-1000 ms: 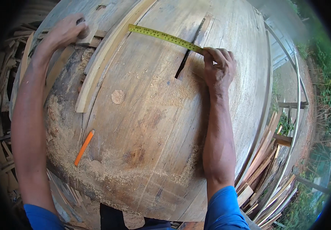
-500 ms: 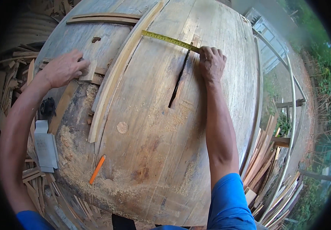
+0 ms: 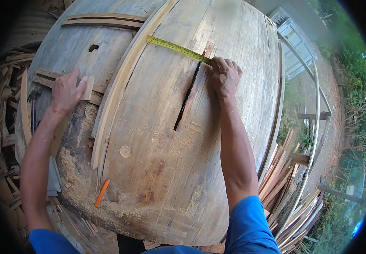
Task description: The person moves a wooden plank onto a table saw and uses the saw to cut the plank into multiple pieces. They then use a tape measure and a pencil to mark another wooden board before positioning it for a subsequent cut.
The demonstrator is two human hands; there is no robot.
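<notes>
My right hand [image 3: 226, 78] is closed on a tape measure, its case hidden in the fist. The yellow blade [image 3: 174, 48] stretches left from the hand, over the far end of a long dark slot [image 3: 187, 101] in the plank work surface [image 3: 166, 148], to a long wooden strip [image 3: 121, 84]. At the left, my left hand [image 3: 65, 94] is open, with index finger and thumb apart. Its thumb is beside a small pale wood block [image 3: 88, 89], which rests on a pair of short slats [image 3: 47, 78]; I cannot tell if they touch.
An orange carpenter's pencil [image 3: 102, 193] lies near the front among sawdust. Paired slats [image 3: 102, 20] lie at the far left, with a small hole [image 3: 93, 48] nearer me. Scrap wood [image 3: 11, 80] is heaped at the left, and long offcuts [image 3: 282, 165] stand at the right.
The view has shifted, so the work surface sits further left. My left hand's fingers have straightened from a curled pose by the block. My right hand still holds the extended tape measure.
</notes>
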